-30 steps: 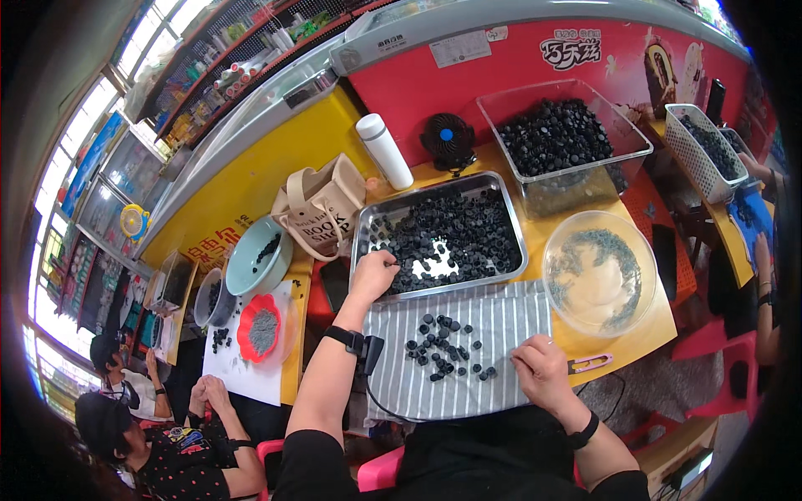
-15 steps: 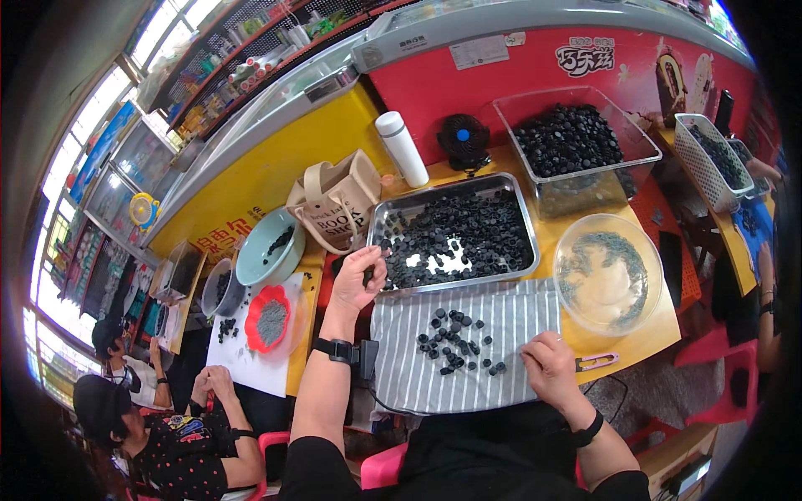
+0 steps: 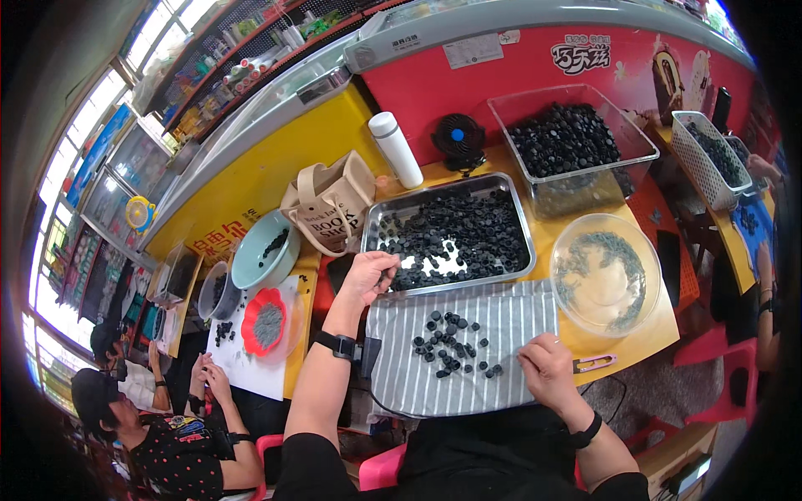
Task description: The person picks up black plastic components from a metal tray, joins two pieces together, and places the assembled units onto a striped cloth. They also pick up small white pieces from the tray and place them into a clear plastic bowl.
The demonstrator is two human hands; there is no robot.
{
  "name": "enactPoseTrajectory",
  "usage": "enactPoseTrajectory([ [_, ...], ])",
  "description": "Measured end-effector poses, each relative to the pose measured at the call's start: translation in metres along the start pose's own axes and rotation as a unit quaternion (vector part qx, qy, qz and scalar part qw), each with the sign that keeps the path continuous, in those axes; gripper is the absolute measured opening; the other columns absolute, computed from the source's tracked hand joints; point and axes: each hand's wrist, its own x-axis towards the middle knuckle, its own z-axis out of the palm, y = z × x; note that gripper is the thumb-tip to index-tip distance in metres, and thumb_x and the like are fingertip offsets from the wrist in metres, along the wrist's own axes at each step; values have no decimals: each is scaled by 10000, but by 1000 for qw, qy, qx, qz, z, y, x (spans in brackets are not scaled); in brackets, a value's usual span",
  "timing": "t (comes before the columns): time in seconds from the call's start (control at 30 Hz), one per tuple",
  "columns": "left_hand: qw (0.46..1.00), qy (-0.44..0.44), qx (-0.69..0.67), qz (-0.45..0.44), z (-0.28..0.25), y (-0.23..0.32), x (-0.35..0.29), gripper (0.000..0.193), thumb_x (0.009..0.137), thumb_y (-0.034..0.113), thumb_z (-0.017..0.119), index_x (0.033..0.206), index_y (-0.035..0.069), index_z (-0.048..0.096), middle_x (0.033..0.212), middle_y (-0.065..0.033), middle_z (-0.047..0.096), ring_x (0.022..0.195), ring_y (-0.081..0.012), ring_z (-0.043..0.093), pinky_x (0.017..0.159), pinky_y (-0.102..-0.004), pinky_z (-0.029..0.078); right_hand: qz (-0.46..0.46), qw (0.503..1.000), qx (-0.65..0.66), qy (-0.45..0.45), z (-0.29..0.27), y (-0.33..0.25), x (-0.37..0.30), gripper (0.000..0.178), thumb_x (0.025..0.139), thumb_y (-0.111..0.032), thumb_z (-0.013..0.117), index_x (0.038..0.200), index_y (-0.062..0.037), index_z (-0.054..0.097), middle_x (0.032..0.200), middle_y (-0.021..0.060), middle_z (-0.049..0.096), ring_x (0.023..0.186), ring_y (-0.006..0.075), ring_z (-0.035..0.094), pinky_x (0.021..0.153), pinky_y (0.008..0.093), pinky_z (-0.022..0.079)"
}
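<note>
At the near left corner of a metal tray (image 3: 525,271) filled with small black round pieces (image 3: 476,230), my left hand (image 3: 368,278) is closed, its fingertips pinched together. Whatever it may hold is too small to make out. My right hand (image 3: 547,367) rests low over the right side of a grey striped cloth (image 3: 393,367), fingers curled in, and what they hold, if anything, is hidden. Between the hands, a loose cluster of black round pieces (image 3: 451,342) lies spread on the cloth.
Right of the cloth stand a clear round tub (image 3: 608,330) with grey-green bits and a pink-handled tool (image 3: 595,362). Behind are a clear bin (image 3: 576,177), a small fan (image 3: 458,138), a white bottle (image 3: 397,150) and a canvas bag (image 3: 330,200). A co-worker (image 3: 167,417) sits at left.
My left hand has moved slightly right, over the tray's near left corner. The right hand stays almost in place. The co-worker's hands at left have shifted.
</note>
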Motion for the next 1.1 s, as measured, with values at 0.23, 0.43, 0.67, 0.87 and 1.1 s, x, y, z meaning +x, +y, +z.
enactPoseTrajectory([
  [0.23,894,29,393,214,21,14,25,191,896,144,623,965,-27,672,685,-77,616,556,-128,551,530,-268,449,14,1000,13,-8,-2,0,1,118,700,38,677,786,-24,626,765,117,578,718,315,583,613,394,461],
  [0.43,715,14,680,164,57,13,39,349,867,121,626,1200,81,529,974,-251,657,990,-435,606,833,-512,469,20,999,26,-16,-1,5,1,138,692,49,675,799,-24,629,769,112,583,711,316,583,597,394,462],
  [0.67,691,78,668,265,36,-5,50,209,890,135,608,1064,19,600,847,-204,675,824,-360,669,725,-457,510,12,1000,21,-8,-1,1,3,141,683,55,674,795,-20,630,764,111,582,708,312,584,598,394,465],
  [0.87,974,-85,-207,15,3,18,30,247,963,282,511,881,60,583,705,-78,566,471,-161,483,370,-245,317,5,1000,18,-6,0,4,3,138,682,56,671,788,-21,626,757,110,576,709,314,581,599,395,461],
  [1.1,997,13,58,53,3,14,36,192,892,204,643,814,32,610,658,-93,618,514,-213,581,436,-317,425,11,1000,13,-7,-3,0,1,137,685,59,662,786,-25,623,757,111,576,705,312,579,604,392,463],
])
